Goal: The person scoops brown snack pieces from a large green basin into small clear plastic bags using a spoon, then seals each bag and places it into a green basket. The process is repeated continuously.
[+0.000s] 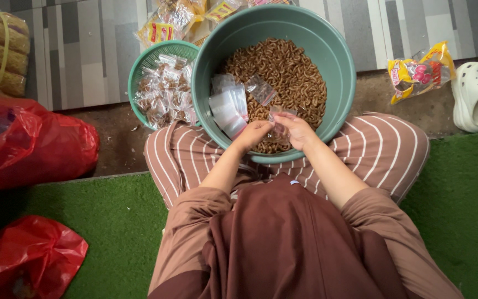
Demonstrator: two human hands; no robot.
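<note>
Your left hand (253, 133) and right hand (294, 130) are close together over the near rim of the big green basin (338, 50), both pinching a small clear plastic pouch (281, 117) between the fingertips. The pouch sits right above the brown curly snacks (294, 72) heaped in the basin. A stack of empty clear pouches (229, 105) leans on the basin's inner wall just beside your left hand, so that side is a bit crowded. The basin rests on your lap, on the striped trousers (383, 149). Touching its left side is a smaller green basket (139, 63) full of already packed little bags (164, 91). Further out: red plastic bags (34, 144) on the left, a yellow snack packet (419, 72) and a white clog (474, 97) on the right, well apart from your hands.
</note>
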